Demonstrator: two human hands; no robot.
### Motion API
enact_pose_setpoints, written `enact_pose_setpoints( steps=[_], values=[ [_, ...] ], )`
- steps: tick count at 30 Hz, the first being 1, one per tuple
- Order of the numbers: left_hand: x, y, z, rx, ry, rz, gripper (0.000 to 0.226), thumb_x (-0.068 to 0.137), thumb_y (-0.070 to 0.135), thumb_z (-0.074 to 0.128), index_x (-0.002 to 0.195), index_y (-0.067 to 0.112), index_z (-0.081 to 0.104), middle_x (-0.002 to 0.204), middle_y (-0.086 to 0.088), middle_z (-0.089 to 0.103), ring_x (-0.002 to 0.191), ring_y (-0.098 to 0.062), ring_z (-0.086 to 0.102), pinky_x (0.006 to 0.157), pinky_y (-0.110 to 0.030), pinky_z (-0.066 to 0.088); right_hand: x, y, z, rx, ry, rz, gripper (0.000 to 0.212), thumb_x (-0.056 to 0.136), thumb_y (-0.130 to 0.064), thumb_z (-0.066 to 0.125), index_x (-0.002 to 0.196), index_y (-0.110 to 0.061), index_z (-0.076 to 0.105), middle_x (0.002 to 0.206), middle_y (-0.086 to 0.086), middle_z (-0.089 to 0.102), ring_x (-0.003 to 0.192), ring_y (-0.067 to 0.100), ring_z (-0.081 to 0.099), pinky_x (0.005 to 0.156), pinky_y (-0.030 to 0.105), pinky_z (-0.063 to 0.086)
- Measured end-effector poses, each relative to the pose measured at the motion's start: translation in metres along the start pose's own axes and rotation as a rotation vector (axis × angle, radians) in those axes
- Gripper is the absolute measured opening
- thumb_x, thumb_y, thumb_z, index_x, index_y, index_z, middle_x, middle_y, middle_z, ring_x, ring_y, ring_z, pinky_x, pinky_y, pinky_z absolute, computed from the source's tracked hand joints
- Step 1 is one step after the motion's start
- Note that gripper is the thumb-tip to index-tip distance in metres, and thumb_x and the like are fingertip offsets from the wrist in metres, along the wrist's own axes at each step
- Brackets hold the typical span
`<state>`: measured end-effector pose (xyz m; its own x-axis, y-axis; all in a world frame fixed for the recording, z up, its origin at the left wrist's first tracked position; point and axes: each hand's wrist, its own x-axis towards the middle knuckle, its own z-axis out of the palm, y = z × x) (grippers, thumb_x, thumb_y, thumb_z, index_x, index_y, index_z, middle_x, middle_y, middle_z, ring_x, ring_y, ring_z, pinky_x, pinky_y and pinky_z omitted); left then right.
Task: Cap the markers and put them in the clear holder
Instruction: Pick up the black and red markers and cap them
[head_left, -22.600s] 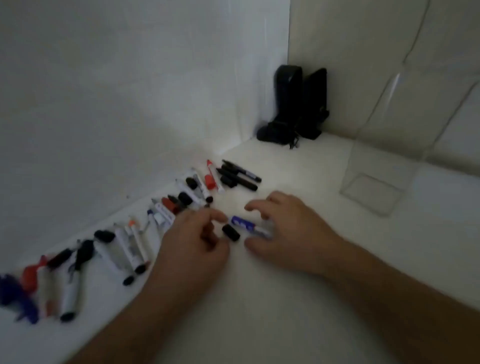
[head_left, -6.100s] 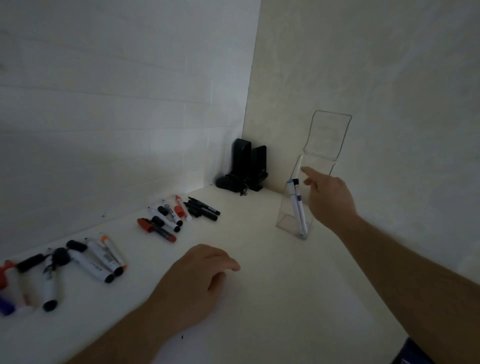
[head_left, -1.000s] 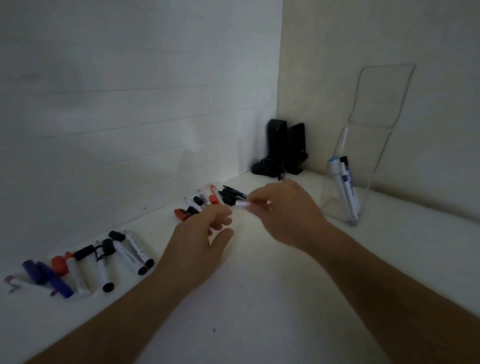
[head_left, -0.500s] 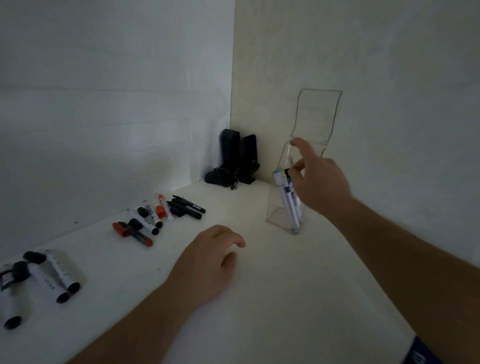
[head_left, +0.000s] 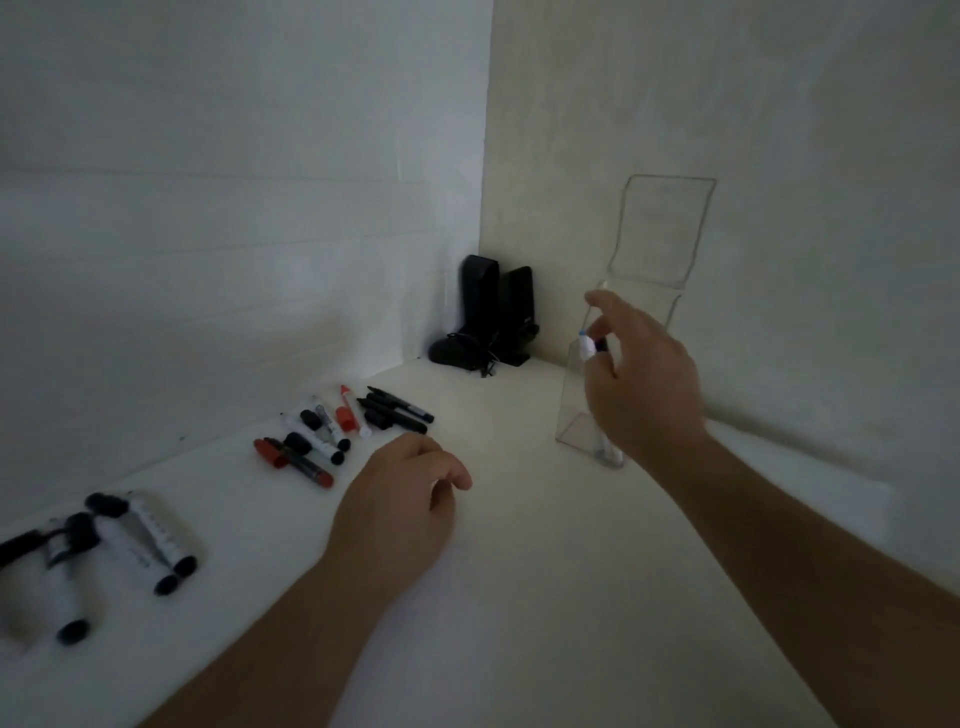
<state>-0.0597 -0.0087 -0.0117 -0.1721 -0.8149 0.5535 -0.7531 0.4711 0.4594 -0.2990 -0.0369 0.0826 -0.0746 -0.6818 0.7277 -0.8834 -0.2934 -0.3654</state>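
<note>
The clear holder (head_left: 658, 234) stands against the right wall. Capped markers (head_left: 587, 347) lean inside it, their tops showing at its front lip. My right hand (head_left: 644, 384) hovers in front of the holder with its fingers spread, and it hides most of the markers inside. My left hand (head_left: 395, 512) rests loosely curled on the white table and holds nothing. Loose markers and caps lie along the left wall: black pens (head_left: 400, 410), a red marker (head_left: 298, 462) and a blurred group of white markers with black caps (head_left: 140, 540) at the far left.
Two black upright devices (head_left: 493, 317) with a tangle of cable stand in the back corner. White walls close off the table on the left and right. The table surface (head_left: 519, 597) stretches between my arms.
One second ago my right hand held a marker near the left hand. It has since swung right to the holder and its fingers have spread. My left hand has dropped to the table.
</note>
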Motion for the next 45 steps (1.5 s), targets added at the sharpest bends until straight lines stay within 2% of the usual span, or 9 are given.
enact_pose_setpoints(
  steps=[4, 10, 17, 21, 26, 33, 36, 39, 45],
  values=[
    [0.008, -0.016, -0.027, 0.062, 0.032, -0.141, 0.036, 0.086, 0.004, 0.057, 0.094, 0.036, 0.072, 0.108, 0.013, 0.058, 0.098, -0.006, 0.052, 0.090, -0.029, 0.049, -0.031, -0.060, 0.052, 0.200, -0.312, -0.015, 0.056, 0.093, -0.019, 0.060, 0.143, -0.040, 0.046, 0.114, -0.015, 0.056, 0.075, -0.003, 0.047, 0.077, 0.025, 0.044],
    [0.019, -0.081, -0.097, 0.477, -0.126, -0.378, 0.041, 0.084, 0.009, 0.060, 0.107, 0.042, 0.067, 0.114, 0.001, 0.061, 0.109, -0.027, 0.054, 0.089, -0.038, 0.049, -0.063, -0.113, 0.122, 0.366, -0.718, 0.101, 0.048, 0.092, -0.035, 0.061, 0.138, -0.045, 0.051, 0.118, -0.011, 0.058, 0.092, 0.008, 0.059, 0.076, 0.024, 0.049],
    [0.016, -0.123, -0.114, 0.390, -0.242, -0.467, 0.042, 0.088, 0.001, 0.055, 0.118, 0.031, 0.052, 0.125, -0.005, 0.057, 0.109, -0.025, 0.053, 0.087, -0.037, 0.047, -0.085, -0.127, 0.146, 0.022, -0.700, -0.390, 0.045, 0.101, -0.044, 0.037, 0.146, -0.047, 0.040, 0.146, -0.007, 0.041, 0.107, 0.024, 0.054, 0.080, 0.036, 0.051],
    [0.016, -0.123, -0.112, 0.392, -0.283, -0.402, 0.030, 0.088, 0.013, 0.058, 0.104, 0.038, 0.053, 0.117, 0.001, 0.047, 0.103, -0.022, 0.054, 0.090, -0.036, 0.047, -0.084, -0.130, 0.142, 0.022, -0.682, -0.426, 0.036, 0.099, -0.042, 0.036, 0.128, -0.035, 0.057, 0.121, -0.009, 0.058, 0.096, 0.021, 0.058, 0.073, 0.036, 0.053],
    [0.014, -0.124, -0.116, 0.451, -0.330, -0.385, 0.019, 0.092, 0.027, 0.062, 0.107, 0.037, 0.056, 0.116, 0.004, 0.044, 0.098, -0.019, 0.055, 0.091, -0.035, 0.049, -0.079, -0.128, 0.119, -0.055, -0.665, -0.267, 0.031, 0.090, -0.065, 0.049, 0.086, -0.034, 0.047, 0.100, -0.008, 0.046, 0.094, 0.015, 0.046, 0.075, 0.035, 0.050],
    [0.005, -0.114, -0.114, 0.482, -0.345, -0.377, 0.021, 0.095, 0.029, 0.063, 0.116, 0.030, 0.057, 0.114, 0.003, 0.062, 0.096, -0.016, 0.055, 0.083, -0.029, 0.043, -0.075, -0.124, 0.111, 0.107, -0.836, -0.110, 0.047, 0.092, -0.049, 0.066, 0.132, -0.028, 0.053, 0.124, -0.001, 0.057, 0.112, 0.020, 0.053, 0.093, 0.038, 0.050],
    [-0.001, -0.103, -0.106, 0.510, -0.343, -0.390, 0.026, 0.098, 0.034, 0.058, 0.123, 0.027, 0.061, 0.113, 0.000, 0.061, 0.097, -0.017, 0.056, 0.085, -0.030, 0.045, -0.069, -0.115, 0.104, 0.020, -0.865, -0.086, 0.030, 0.093, -0.046, 0.066, 0.114, -0.024, 0.068, 0.108, 0.001, 0.064, 0.099, 0.020, 0.060, 0.088, 0.037, 0.053],
    [-0.006, -0.089, -0.099, 0.505, -0.307, -0.391, 0.022, 0.099, 0.026, 0.057, 0.119, 0.026, 0.065, 0.115, -0.003, 0.063, 0.104, -0.021, 0.058, 0.091, -0.034, 0.047, -0.066, -0.097, 0.099, 0.122, -0.791, -0.031, 0.013, 0.096, -0.040, 0.063, 0.098, -0.027, 0.063, 0.098, -0.002, 0.062, 0.085, 0.016, 0.059, 0.076, 0.035, 0.052],
    [-0.016, -0.047, -0.077, -0.238, 0.094, -0.446, 0.028, 0.101, 0.008, 0.050, 0.107, 0.030, 0.067, 0.100, 0.013, 0.071, 0.089, -0.005, 0.068, 0.081, -0.026, 0.056, -0.059, -0.089, 0.096, 0.602, -0.497, 0.152, 0.006, 0.098, -0.036, 0.062, 0.095, -0.036, 0.056, 0.082, -0.005, 0.064, 0.062, 0.014, 0.054, 0.055, 0.026, 0.044]
  ],
)
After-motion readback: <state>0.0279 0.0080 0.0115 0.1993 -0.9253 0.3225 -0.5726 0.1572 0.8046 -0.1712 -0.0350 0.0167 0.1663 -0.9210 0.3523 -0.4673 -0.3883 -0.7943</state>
